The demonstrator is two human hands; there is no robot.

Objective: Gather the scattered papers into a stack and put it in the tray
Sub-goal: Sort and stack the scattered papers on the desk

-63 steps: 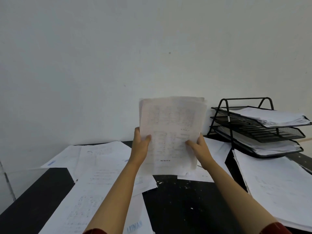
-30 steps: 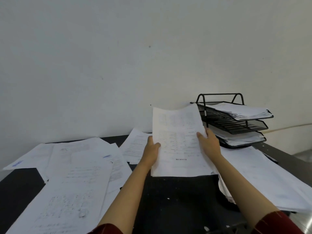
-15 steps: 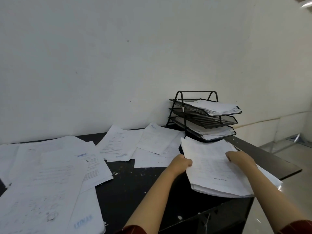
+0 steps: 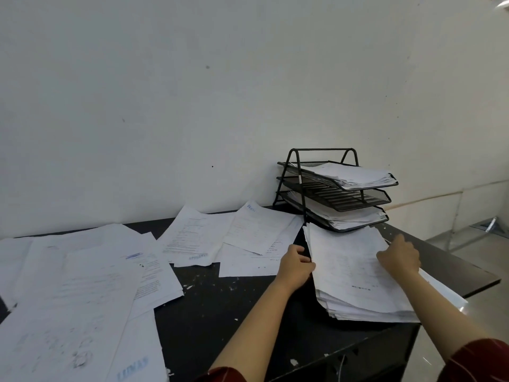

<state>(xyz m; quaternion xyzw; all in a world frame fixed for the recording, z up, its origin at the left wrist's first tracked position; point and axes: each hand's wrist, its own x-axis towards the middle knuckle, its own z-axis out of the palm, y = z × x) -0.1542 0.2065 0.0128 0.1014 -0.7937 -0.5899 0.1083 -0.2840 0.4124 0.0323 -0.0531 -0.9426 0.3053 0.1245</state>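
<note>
1. Cut off by the left and lower frame edges: loose sheets (image 4: 68, 299) on the left of the black desk (image 4: 220, 304). Print on them too faint to read, apart from blue lettering near the bottom edge.
2. Near the middle, by the wall: more sheets (image 4: 228, 238), overlapping, text too small to make out.
3. Left hand (image 4: 296, 267) at the left edge of the stack (image 4: 355, 274), fingers curled against that edge; whether gripping the sheets or only pushing them square, hard to tell, since the fingertips are hidden.
4. Right hand (image 4: 399, 257) on top of the stack near its far right corner, fingers bent down onto the paper; fingertips hidden behind the knuckles. Dark red sleeves cut off at the bottom.
5. Changed from two seconds ago: then held upright in the air between both hands, stack now flat on the desk's right end, on the sheets already lying there.
6. Stack thick, white, top sheet printed faintly; near edges ragged and stepped, overhanging the desk front slightly.
7. Just behind the stack, in the right corner: three-tier black mesh tray (image 4: 366, 199). Top and bottom tiers full of paper, middle tier showing bare mesh. Stack not yet in it.
</note>
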